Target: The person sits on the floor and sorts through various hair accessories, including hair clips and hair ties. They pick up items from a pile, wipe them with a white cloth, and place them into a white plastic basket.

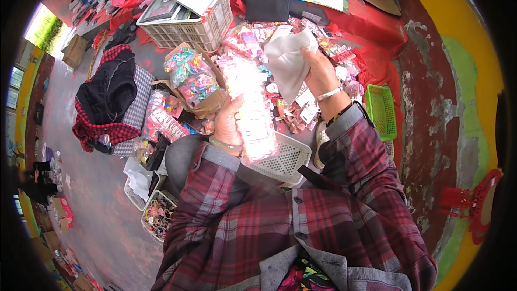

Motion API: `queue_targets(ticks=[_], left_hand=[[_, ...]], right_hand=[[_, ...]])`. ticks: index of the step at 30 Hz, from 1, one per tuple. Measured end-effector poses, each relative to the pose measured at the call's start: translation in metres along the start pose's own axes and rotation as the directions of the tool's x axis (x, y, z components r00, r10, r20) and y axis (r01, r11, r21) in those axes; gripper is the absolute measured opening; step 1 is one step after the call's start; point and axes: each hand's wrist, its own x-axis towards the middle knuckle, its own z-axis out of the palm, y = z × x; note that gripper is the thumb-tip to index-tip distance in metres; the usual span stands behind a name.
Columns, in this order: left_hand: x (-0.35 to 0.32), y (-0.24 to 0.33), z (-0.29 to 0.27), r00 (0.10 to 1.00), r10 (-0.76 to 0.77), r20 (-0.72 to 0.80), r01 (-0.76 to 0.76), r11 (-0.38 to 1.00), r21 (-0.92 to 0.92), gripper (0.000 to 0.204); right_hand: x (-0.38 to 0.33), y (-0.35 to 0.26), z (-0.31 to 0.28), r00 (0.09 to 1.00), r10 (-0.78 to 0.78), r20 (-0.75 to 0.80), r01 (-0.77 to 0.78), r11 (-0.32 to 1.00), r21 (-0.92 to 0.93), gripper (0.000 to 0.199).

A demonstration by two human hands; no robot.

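My left hand (pixel 228 123) is closed round a long clear plastic packet (pixel 252 116) of small pinkish items, washed out by glare, so their kind cannot be made out. The packet stands upright before my lap, its lower end over a white perforated basket (pixel 285 157). My right hand (pixel 321 73) pinches a limp whitish sheet (pixel 291 62), a cloth or thin bag, between thumb and fingers. It hangs down over a heap of small packaged goods (pixel 301 109). Packet and sheet are apart.
Left of the packet stands a cardboard box (pixel 210 102) of colourful bagged goods. Behind it is a beige crate (pixel 186 29) with folders. A green basket (pixel 381 112) sits at right by the peeling wall (pixel 431 145). Dark clothing (pixel 107 89) covers a checked box at left.
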Motion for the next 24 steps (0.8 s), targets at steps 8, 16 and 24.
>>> queue_targets(ticks=[8,16,24], left_hand=[[0.010,-0.011,0.000,0.965,0.263,-0.018,-0.251,0.937,0.244,0.039],[0.014,-0.026,-0.008,0.942,0.336,-0.005,-0.282,0.799,0.531,0.032],[0.014,-0.017,-0.010,0.839,0.511,-0.185,-0.269,0.686,0.676,0.023]], right_hand=[[-0.024,0.023,0.031,0.896,0.254,0.363,-0.383,0.857,0.345,0.068],[-0.016,0.040,0.049,0.961,0.276,0.033,-0.277,0.939,0.202,0.024],[-0.030,0.057,0.058,0.939,0.334,0.087,-0.293,0.906,-0.307,0.029]])
